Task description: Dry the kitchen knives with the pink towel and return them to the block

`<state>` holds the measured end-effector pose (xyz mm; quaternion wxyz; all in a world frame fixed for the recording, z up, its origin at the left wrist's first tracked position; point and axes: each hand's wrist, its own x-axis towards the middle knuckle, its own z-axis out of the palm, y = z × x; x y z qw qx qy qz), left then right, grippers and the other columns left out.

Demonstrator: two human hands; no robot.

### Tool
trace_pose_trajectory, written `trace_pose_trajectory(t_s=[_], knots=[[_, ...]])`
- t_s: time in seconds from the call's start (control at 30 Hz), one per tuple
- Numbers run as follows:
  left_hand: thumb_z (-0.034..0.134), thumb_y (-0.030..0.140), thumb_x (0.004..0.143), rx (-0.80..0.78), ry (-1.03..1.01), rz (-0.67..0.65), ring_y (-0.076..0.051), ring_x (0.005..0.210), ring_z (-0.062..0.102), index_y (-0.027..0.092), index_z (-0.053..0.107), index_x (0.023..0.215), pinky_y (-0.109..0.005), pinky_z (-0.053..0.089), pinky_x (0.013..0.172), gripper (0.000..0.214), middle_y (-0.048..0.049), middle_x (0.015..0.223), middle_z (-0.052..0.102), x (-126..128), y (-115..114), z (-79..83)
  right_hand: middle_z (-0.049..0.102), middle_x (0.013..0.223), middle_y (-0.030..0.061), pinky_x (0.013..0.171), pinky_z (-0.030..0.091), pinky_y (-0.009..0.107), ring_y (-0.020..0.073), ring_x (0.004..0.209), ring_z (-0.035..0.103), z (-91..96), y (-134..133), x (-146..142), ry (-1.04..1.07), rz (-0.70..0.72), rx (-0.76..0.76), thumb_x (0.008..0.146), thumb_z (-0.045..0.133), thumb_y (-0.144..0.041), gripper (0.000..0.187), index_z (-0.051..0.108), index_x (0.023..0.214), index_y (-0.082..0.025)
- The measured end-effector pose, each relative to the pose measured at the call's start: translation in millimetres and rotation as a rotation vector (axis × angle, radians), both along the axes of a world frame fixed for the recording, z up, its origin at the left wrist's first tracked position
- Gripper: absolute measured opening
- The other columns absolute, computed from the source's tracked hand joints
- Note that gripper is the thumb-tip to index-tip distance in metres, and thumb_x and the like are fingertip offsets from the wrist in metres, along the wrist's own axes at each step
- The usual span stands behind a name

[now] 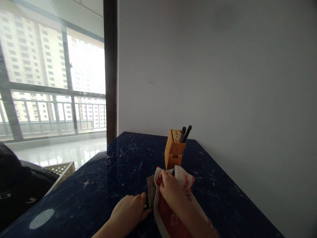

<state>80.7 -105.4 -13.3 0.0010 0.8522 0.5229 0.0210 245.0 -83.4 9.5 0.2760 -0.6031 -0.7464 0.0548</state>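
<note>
1. My left hand (127, 209) is closed in a narrow grip on a dark handle (146, 202), with the fingers curled around it. The handle runs into a broad grey blade (150, 188), which looks like a cleaver's, though my hand and the cloth hide too much to be sure.
2. My right hand (170, 189) is pinching a bunched red-and-white printed cloth (184, 178) against the blade, so the grip is firm and full of fabric. The cloth hangs down past my wrist and covers the far side of the blade.
3. The work in hand is cloth on steel: both hands are together, the handle held on one side and the cloth closed over the blade on the other.
4. Both hands sit low over a dark blue marble-patterned counter (128, 155), with the blade just in front of a bamboo knife block (174, 148). Two black-handled knives (185, 134) stand in that block, so the cloth and blade are working very near it.
5. There is open counter to my left and right. The far edge meets a pale wall (223, 82), and the left edge drops off beside a black padded object (17, 185) and a slotted crate (60, 170).
</note>
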Motion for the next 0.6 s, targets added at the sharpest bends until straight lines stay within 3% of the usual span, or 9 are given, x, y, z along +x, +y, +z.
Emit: trace_pose_trajectory(t_s=[0.27, 0.47, 0.6], knots=[[0.04, 0.032, 0.081, -0.049, -0.001, -0.014, -0.028, 0.078, 0.065, 0.016, 0.057, 0.096, -0.035, 0.049, 0.065, 0.027, -0.0112, 0.085, 0.068, -1, 0, 6.3, 0.057, 0.086, 0.0013, 0.07, 0.037, 0.022, 0.0127, 0.081, 0.054, 1.3, -18, -14, 0.0, 0.216, -0.046, 0.07, 0.037, -0.002, 0.025, 0.052, 0.079, -0.02], [0.035, 0.046, 0.084, -0.006, 0.007, 0.015, -0.03, 0.071, 0.066, 0.016, 0.057, 0.092, -0.036, 0.049, 0.058, 0.038, -0.0118, 0.079, 0.068, 0, -1, 3.6, 0.059, 0.086, 0.005, 0.067, 0.036, 0.024, 0.0152, 0.08, 0.055, 0.0, -7, -1, -0.054, 0.068, -0.067, 0.069, 0.039, 0.0, 0.027, 0.054, 0.082, -0.018], [0.038, 0.037, 0.083, 0.006, 0.003, -0.022, -0.029, 0.073, 0.066, 0.016, 0.057, 0.094, -0.036, 0.05, 0.06, 0.031, -0.0115, 0.082, 0.068, 0, -1, 4.8, 0.059, 0.088, 0.0041, 0.071, 0.037, 0.024, 0.014, 0.082, 0.055, 3.6, -13, -9, 0.01, 0.116, -0.035, 0.073, 0.035, -0.003, 0.027, 0.053, 0.083, -0.019]])
